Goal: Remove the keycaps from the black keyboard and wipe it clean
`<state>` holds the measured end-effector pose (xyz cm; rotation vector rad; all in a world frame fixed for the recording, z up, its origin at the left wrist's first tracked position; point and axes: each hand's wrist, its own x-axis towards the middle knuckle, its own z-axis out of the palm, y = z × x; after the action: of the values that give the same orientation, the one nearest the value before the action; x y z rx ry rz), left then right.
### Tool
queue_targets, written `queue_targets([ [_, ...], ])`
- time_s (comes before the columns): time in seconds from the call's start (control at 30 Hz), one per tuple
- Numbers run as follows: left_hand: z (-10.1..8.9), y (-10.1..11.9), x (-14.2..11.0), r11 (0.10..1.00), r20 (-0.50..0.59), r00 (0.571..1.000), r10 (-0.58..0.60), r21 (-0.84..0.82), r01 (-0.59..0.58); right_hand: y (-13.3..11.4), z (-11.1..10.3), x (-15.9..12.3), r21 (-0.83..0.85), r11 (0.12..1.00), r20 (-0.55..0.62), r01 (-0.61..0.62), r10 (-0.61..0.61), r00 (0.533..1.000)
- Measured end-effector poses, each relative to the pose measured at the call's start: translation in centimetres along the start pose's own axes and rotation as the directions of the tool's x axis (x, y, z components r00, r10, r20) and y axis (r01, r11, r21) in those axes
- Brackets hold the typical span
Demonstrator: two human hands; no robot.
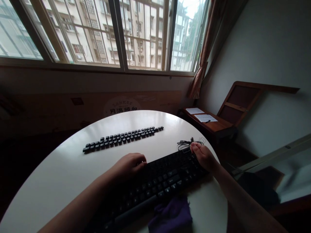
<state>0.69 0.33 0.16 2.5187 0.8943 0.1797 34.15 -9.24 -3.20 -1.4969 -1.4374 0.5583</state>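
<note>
Keyboard (170, 181), black, lying obliquely on the round white worktop (58, 168), its far right corner close to the coiled black cable (185, 142). The left hand (133, 163) rests at the keyboard's far edge, fingers curled; whether they grip anything cannot be told. The right hand (202, 156) is at the far right corner, thumb and fingers closed together; any small item between them is hidden. Lettered keys are visible across the nearer part of the keyboard; its near left portion is in deep shadow. Beyond it, well apart, detached black keycaps (123, 137) stand in slanting rows. A purple cloth (171, 215) lies just beside the keyboard's near edge. At right, past the worktop, a low wooden seat (216, 127) bears two papers (206, 118), with a pen (208, 121) on the nearer one.
</note>
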Motion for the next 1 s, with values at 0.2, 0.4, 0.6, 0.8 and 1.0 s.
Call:
queue_targets([
  [0.2,0.0,-0.2,0.1,1.000,0.012,1.000,-0.005,-0.008,0.005,-0.2,0.2,-1.0,-0.015,0.997,0.043,0.071,-0.070,0.997],
  [0.4,0.0,0.0,0.1,1.000,0.010,1.000,-0.011,-0.009,0.011,0.8,0.0,-0.8,0.154,0.988,-0.039,0.021,-0.016,0.999],
  [0.6,0.0,-0.2,0.2,1.000,0.004,1.000,0.011,-0.016,-0.011,1.2,-0.1,-0.2,0.458,0.889,-0.195,-0.020,0.122,0.973],
  [0.8,0.2,-0.7,0.3,1.000,-0.005,1.000,-0.019,-0.024,0.019,-1.3,-1.6,1.1,0.650,0.758,-0.244,0.056,0.139,0.960],
  [1.0,0.2,-0.6,0.4,0.998,-0.003,0.999,-0.045,-0.037,0.045,-10.5,-4.5,5.7,0.721,0.673,-0.132,0.164,-0.099,0.986],
])
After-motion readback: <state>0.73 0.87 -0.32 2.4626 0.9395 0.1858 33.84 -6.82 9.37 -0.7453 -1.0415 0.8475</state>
